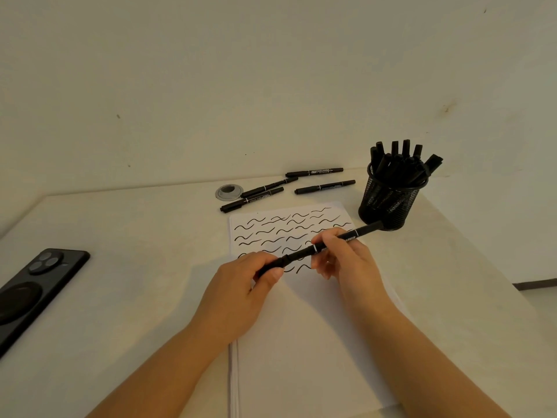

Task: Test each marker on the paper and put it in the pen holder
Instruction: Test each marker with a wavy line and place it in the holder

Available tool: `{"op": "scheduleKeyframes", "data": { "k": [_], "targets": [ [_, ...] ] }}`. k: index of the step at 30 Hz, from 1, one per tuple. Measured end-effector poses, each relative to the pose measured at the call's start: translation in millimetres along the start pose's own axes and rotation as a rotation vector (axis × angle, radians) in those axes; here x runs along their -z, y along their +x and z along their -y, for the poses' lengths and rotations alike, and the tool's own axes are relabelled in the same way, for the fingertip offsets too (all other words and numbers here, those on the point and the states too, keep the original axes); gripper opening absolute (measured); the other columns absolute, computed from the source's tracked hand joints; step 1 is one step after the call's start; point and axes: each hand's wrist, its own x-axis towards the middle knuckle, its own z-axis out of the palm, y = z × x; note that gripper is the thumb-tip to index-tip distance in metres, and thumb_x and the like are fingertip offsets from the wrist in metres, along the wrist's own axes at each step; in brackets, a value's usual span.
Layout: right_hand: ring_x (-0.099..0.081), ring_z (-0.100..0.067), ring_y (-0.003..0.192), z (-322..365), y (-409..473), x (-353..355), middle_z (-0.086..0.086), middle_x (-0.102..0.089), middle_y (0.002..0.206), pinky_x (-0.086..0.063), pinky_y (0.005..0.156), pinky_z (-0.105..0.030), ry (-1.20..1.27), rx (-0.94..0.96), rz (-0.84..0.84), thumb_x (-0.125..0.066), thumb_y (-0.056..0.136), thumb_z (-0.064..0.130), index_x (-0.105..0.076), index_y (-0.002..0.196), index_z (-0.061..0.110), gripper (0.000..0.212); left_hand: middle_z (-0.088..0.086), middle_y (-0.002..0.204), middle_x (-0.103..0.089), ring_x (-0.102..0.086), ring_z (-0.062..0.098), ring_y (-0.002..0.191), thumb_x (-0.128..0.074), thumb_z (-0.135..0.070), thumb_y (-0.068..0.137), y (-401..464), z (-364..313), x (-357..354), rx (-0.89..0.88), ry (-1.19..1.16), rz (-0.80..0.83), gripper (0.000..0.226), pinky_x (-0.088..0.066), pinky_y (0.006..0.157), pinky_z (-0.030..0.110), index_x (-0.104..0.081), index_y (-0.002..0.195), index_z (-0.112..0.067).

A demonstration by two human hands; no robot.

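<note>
A pale, matte table point(120, 267) is filling most of the view, and a plain off-white wall point(211, 70) with a few small marks is standing behind it. On the table a stack of white paper point(301, 342) is lying flat, with smooth rectangular sheets; its far half is carrying rows of short black wavy lines.

At the left edge a black phone point(36, 291) is lying with its back up, showing round lenses and a glossy round disc.

Beside the far right corner of the paper a black pen holder point(388, 200) is standing upright. It is a round cup of wire mesh, and many black markers are sticking out of it, tightly packed.

The left hand point(241, 294) is curling its fingers around one end of a slim black marker point(304, 251), and the right hand point(346, 257) is pinching the middle of the same marker. Both hands are closing on it just above the paper, near each other. The marker is tilting up toward the holder. I cannot tell whether its cap is fully on.

Beyond the paper four loose markers point(324, 187) are lying flat, thin black cylinders with white print. Next to them a small round grey metal ring point(229, 192) is sitting in the table top.
</note>
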Motion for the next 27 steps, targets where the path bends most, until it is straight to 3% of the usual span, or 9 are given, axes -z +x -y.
{"op": "scheduleKeyframes", "data": {
  "k": [6, 9, 18, 23, 27],
  "targets": [
    [-0.054, -0.006, 0.054, 2.4, -5.8, -5.4, 0.001, -0.064, 0.058, -0.042, 0.052, -0.018, -0.088, 0.016, 0.203, -0.046, 0.094, 0.017, -0.064, 0.078, 0.020, 0.025, -0.019, 0.053, -0.049, -0.041, 0.004, 0.049, -0.042, -0.047, 0.087, -1.9, -5.1, 0.8, 0.007, -0.138, -0.053, 0.018, -0.030, 0.048, 0.013, -0.056, 0.078, -0.039],
    [-0.053, -0.005, 0.056, 2.7, -8.5, -8.2, 0.004, -0.064, 0.060, -0.042, 0.053, -0.017, -0.147, 0.050, 0.283, -0.046, 0.094, 0.015, -0.062, 0.082, 0.018, 0.021, -0.014, 0.049, -0.044, -0.037, 0.006, 0.046, -0.041, -0.044, 0.088, -3.6, -8.3, 0.6, 0.008, -0.177, -0.069, 0.021, -0.028, 0.046, 0.014, -0.054, 0.074, -0.034],
    [-0.055, -0.008, 0.058, 0.7, -11.2, -9.6, 0.003, -0.060, 0.058, -0.044, 0.052, -0.021, -0.087, 0.090, 0.325, -0.046, 0.092, 0.012, -0.059, 0.087, 0.008, 0.014, -0.010, 0.044, -0.041, -0.031, 0.007, 0.041, -0.041, -0.043, 0.091, -7.4, -16.2, -0.5, 0.055, -0.247, -0.073, 0.030, -0.025, 0.042, 0.015, -0.053, 0.065, -0.034],
    [-0.052, -0.013, 0.062, 1.6, -12.2, -12.3, 0.000, -0.055, 0.061, -0.043, 0.052, -0.023, -0.020, 0.096, 0.355, -0.050, 0.079, 0.029, -0.055, 0.085, 0.008, 0.022, -0.008, 0.047, -0.037, -0.030, 0.009, 0.047, -0.035, -0.044, 0.082, -4.6, -17.4, -1.4, 0.119, -0.296, -0.035, 0.028, -0.025, 0.047, 0.020, -0.055, 0.063, -0.040],
    [-0.054, -0.016, 0.066, 2.2, -10.9, -10.5, -0.007, -0.057, 0.067, -0.041, 0.051, -0.023, -0.055, 0.110, 0.391, -0.048, 0.081, 0.030, -0.053, 0.087, 0.008, 0.024, -0.005, 0.050, -0.035, -0.031, 0.012, 0.050, -0.034, -0.045, 0.082, -4.0, -16.5, 0.5, 0.124, -0.328, 0.010, 0.029, -0.027, 0.051, 0.027, -0.055, 0.063, -0.038]
  ]
}}
